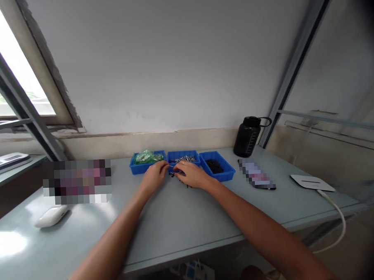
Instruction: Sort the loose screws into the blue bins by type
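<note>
My left hand [155,174] is in front of the left and middle blue bins, fingers pinched on one end of a thin silver metal pin [171,166]. The pin points toward my right hand [191,173], whose fingers are closed; what they hold is too small and hidden to make out. A few small black pieces [171,174] lie on the table beneath the hands. Behind them, the middle blue bin [183,153] holds many similar silver pins. To its right, another blue bin [225,176] contains a pile of small black parts [214,166].
The left blue bin [138,170] holds a green plastic bag [146,157]. A black water bottle [247,138], a phone [256,174] and a white corded pad [313,183] stand or lie at right. A white case [52,216] and a blurred item are at left on the grey table [178,227].
</note>
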A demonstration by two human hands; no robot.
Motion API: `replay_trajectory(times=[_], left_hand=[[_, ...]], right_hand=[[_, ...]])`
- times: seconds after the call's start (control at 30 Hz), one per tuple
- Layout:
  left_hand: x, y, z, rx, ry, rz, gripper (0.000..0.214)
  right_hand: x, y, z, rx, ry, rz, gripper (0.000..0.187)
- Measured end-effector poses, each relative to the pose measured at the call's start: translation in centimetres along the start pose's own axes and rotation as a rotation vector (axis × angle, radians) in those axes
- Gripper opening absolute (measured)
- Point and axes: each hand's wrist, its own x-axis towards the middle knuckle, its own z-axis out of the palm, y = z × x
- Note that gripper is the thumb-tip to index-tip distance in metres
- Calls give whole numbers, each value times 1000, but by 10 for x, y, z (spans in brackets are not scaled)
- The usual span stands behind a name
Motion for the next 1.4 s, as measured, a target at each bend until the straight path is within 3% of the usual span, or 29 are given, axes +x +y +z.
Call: replay_trajectory(times=[0.4,0.6,0.77,1.0,1.23,1.4], left_hand=[[0,0,1,-4,-25,9,26],[0,-1,3,22,-37,-64,25],[0,-4,4,47,-29,-129,25],[-1,1,2,52,-77,-116,22],[-3,-1,4,51,-171,-77,21],[-4,-3,6,57,-205,-70,21]], right_hand=[[-2,1,-1,-55,-40,17,22],[0,-3,-4,-84,-40,-7,18],[1,4,-8,-157,56,107,20],[2,10,-10,-235,165,255,27],[2,-5,-11,-186,-28,111,18],[-3,0,-2,-219,-166,149,15]])
